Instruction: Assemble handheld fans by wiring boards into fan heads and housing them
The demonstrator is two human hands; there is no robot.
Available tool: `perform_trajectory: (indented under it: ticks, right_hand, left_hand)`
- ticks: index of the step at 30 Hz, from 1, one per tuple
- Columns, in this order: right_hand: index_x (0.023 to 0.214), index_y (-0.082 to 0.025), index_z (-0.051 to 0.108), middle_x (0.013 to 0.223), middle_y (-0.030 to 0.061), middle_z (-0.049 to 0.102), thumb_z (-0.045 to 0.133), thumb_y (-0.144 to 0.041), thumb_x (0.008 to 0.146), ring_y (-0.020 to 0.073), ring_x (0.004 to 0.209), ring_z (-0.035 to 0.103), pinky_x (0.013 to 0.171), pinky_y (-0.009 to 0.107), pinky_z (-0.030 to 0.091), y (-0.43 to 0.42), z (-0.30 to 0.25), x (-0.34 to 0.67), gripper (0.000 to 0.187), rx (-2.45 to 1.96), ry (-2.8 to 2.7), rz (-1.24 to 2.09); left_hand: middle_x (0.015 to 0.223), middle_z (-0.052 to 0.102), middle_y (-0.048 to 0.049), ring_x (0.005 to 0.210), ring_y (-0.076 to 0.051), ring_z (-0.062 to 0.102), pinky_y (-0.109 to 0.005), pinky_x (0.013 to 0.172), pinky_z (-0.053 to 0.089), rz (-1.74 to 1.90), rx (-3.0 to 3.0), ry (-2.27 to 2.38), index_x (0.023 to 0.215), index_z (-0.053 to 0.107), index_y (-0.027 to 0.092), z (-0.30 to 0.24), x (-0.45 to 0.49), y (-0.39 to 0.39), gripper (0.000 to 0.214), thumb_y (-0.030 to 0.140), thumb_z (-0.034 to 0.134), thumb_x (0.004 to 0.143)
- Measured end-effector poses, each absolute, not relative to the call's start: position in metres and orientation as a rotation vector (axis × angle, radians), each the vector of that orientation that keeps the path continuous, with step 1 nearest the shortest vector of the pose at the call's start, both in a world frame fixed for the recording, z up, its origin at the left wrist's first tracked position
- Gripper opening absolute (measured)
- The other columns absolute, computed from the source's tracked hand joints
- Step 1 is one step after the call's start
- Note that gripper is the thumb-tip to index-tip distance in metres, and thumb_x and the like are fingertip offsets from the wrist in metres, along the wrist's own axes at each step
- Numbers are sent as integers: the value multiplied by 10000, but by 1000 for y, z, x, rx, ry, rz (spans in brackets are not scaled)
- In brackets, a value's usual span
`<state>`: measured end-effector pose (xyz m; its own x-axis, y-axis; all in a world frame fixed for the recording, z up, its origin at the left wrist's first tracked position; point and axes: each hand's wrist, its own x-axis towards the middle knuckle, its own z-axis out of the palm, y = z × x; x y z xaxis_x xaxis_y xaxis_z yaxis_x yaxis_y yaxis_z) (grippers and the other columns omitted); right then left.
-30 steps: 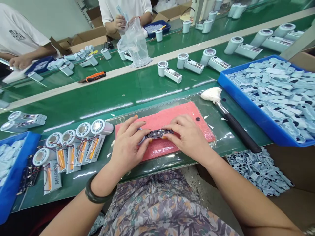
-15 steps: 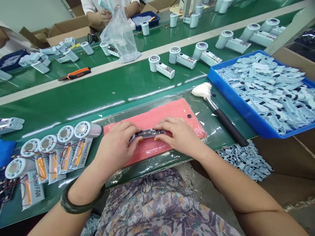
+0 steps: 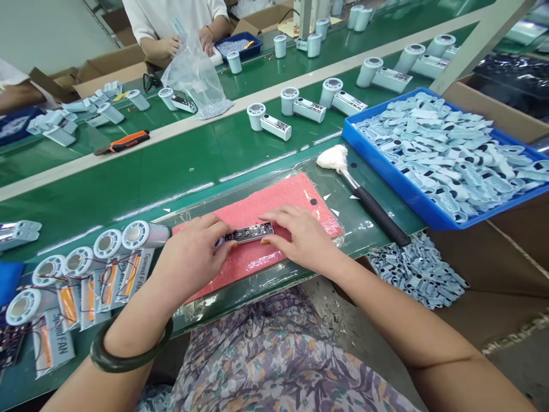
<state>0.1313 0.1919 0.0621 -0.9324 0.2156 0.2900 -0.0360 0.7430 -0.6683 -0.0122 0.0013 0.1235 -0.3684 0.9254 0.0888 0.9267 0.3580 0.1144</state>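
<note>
Above pink matting (image 3: 283,192), left hand (image 3: 191,247) pinches a circuit board (image 3: 252,232), right hand (image 3: 301,236) parted around its end.

1. Mid-frame, the grip of the left hand (image 3: 189,249) hides the left end of the slim black circuit board (image 3: 252,232); whether the right hand (image 3: 300,237) touches its right end is unclear.
2. The right edge cuts off the shallow blue plastic tray (image 3: 397,178).
3. The top edge crops the white-shirted person (image 3: 165,20) above the chest.
4. At upper left, lettering on the orange-and-black pliers (image 3: 129,141) is too small to read.
</note>
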Motion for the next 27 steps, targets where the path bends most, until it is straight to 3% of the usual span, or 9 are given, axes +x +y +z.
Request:
perform_trajectory:
  ticks: [7,12,16,19,27]
  right_hand:
    - [1180,-236,730,1126,66,709,679,-287,968,254,1100,613,1000,438,443,193,63,130,224,-157,-2711,863]
    - [1186,-231,713,1152,69,713,700,-276,942,268,1102,614,978,447,454,193,70,128,248,-174,-2752,852]
    - [1297,-225,661,1213,85,696,701,-269,937,269,1158,606,1021,460,457,188,71,126,366,-120,-2749,803]
    - [1249,-201,681,1174,92,695,659,-233,958,261,1128,618,994,440,482,183,70,123,294,-93,-2781,768]
    - [1160,-172,690,1084,93,692,638,-188,933,270,1038,630,901,424,522,168,67,129,234,-119,-2730,767]
  left_hand:
    - [957,708,-63,896,-237,668,-376,771,549,-333,-1748,-2645,953,698,209,119,-15,3,192,313,541,916]
    - [947,694,-66,917,-231,661,-380,829,556,-455,-1720,-2576,982,691,190,112,-11,-3,193,297,542,925]
    - [1057,711,-94,1006,-257,670,-424,904,564,-492,-1708,-2523,1137,661,178,108,-6,-9,259,286,541,936]
    - [1192,687,-118,1117,-284,656,-463,966,558,-497,-1686,-2499,1225,617,183,107,-6,-13,336,267,601,900]
    - [1261,666,-139,1169,-301,651,-500,980,582,-440,-1706,-2400,1177,651,191,107,-11,-23,293,213,657,885]
